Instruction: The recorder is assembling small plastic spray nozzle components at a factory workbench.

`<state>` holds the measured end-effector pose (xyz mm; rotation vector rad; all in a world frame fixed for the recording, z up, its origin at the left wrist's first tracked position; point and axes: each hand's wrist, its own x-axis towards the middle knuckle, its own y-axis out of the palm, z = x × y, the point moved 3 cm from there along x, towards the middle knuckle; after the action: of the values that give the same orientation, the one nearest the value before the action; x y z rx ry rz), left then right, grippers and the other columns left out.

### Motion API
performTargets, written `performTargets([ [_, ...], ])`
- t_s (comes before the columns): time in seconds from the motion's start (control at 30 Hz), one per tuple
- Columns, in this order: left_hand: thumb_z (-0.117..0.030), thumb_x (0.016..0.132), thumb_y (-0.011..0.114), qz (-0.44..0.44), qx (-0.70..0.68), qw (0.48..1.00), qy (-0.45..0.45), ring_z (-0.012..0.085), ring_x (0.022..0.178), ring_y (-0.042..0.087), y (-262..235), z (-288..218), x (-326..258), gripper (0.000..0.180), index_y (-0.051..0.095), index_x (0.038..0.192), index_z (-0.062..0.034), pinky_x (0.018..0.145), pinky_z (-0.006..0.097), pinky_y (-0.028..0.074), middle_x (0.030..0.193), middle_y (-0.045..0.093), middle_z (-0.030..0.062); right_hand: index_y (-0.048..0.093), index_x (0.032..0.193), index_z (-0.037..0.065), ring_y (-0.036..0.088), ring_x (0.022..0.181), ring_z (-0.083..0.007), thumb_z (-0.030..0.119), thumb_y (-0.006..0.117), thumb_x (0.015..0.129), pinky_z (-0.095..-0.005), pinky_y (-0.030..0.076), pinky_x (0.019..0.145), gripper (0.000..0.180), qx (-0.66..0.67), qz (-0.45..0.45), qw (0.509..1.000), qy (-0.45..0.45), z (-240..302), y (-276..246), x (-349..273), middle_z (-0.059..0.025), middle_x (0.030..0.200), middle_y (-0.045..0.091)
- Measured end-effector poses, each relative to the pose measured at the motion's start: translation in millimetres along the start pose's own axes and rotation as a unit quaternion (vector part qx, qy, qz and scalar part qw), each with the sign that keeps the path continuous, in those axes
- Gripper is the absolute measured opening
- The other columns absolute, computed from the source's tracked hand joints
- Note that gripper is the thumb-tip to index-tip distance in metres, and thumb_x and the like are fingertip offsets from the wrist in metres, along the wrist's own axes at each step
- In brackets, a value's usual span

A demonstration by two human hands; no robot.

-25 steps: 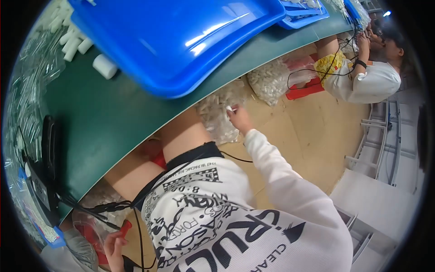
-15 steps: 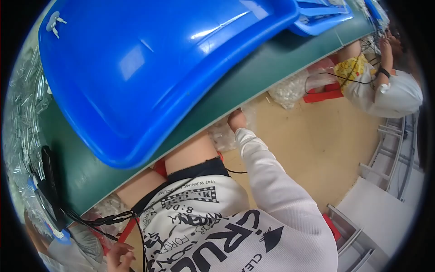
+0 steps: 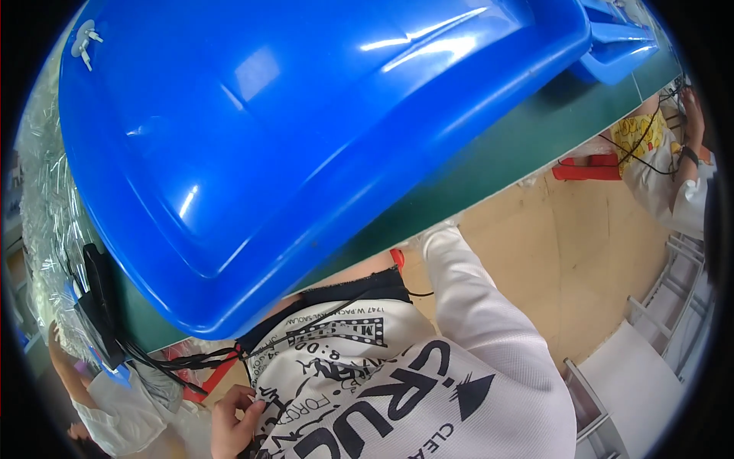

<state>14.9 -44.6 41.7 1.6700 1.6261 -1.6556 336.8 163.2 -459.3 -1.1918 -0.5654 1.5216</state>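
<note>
My left hand [image 3: 235, 421] is at the lower left, beside the edge of my white printed shirt [image 3: 359, 367]. Its fingers are curled with thumb and forefinger close together; whether they pinch the shirt or something small cannot be made out. My right arm, in a white sleeve [image 3: 466, 283], reaches forward to the table's edge, and the hand is hidden below it. A large blue plastic tray [image 3: 306, 107] fills much of the green table [image 3: 459, 176]. Small white plastic parts [image 3: 86, 44] lie in its far left corner.
Clear plastic tubing and bags [image 3: 57, 199] are heaped along the left. Black cables [image 3: 145, 356] hang off the table beside a black device [image 3: 98, 306]. A smaller blue tray [image 3: 623, 57] stands at the far right. Co-workers sit left and right, one near a red stool [image 3: 587, 167].
The view has shifted, so the tray sits lower and farther right. My right hand has gone out of sight below the table edge. My left hand has risen toward the shirt and its fingers have closed.
</note>
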Motion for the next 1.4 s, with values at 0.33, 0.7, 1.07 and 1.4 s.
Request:
performTargets([
  [0.33, -0.006, 0.073, 0.066, 0.01, 0.098, 0.991, 0.091, 0.0119, 0.051, 0.05, 6.4, -14.4, 22.3, 0.017, 0.056, 0.084, 0.0019, 0.05, 0.025, 0.038, 0.056, 0.054, 0.0054, 0.051, 0.112, 0.001, 0.062, 0.078, -0.0199, 0.009, 0.055, 0.085, -0.0288, 0.05, 0.064, 0.028, 0.644, 0.038, 0.761, 0.076, 62.1, -194.6, -132.6, -0.0136, 0.098, 0.062],
  [0.7, 0.003, 0.076, 0.061, 0.046, -0.153, 0.947, 0.28, 0.0144, 0.077, 0.059, 50.2, -113.3, 55.3, 0.035, 0.055, 0.111, 0.0014, 0.075, 0.024, 0.047, 0.087, 0.06, 0.008, 0.052, 0.106, -0.005, 0.061, 0.091, -0.0182, -0.009, 0.062, 0.076, -0.0275, 0.051, 0.078, 0.032, 0.724, 0.19, 0.657, -0.096, 154.4, -270.8, -235.5, -0.0135, 0.1, 0.06],
  [1.07, 0.01, 0.078, 0.059, 0.318, -0.436, 0.813, 0.218, 0.0195, 0.086, 0.062, 61.6, -90.4, 74.1, 0.016, 0.057, 0.093, 0.0042, 0.078, 0.028, 0.052, 0.094, 0.061, 0.0117, 0.053, 0.105, -0.006, 0.061, 0.091, -0.0208, -0.011, 0.062, 0.074, -0.0333, 0.052, 0.081, 0.033, 0.762, 0.358, 0.523, -0.133, 183.0, -273.5, -260.1, -0.0162, 0.102, 0.06],
  [1.4, 0.011, 0.069, 0.067, 0.393, -0.318, 0.845, 0.174, 0.0153, 0.084, 0.06, 61.5, -78.6, 78.4, 0.021, 0.059, 0.086, 0.0024, 0.075, 0.026, 0.051, 0.088, 0.06, 0.009, 0.06, 0.095, -0.005, 0.063, 0.085, -0.0177, -0.009, 0.071, 0.066, -0.0281, 0.052, 0.076, 0.031, 0.692, 0.447, 0.552, -0.126, 181.0, -262.0, -264.0, -0.0126, 0.095, 0.063],
])
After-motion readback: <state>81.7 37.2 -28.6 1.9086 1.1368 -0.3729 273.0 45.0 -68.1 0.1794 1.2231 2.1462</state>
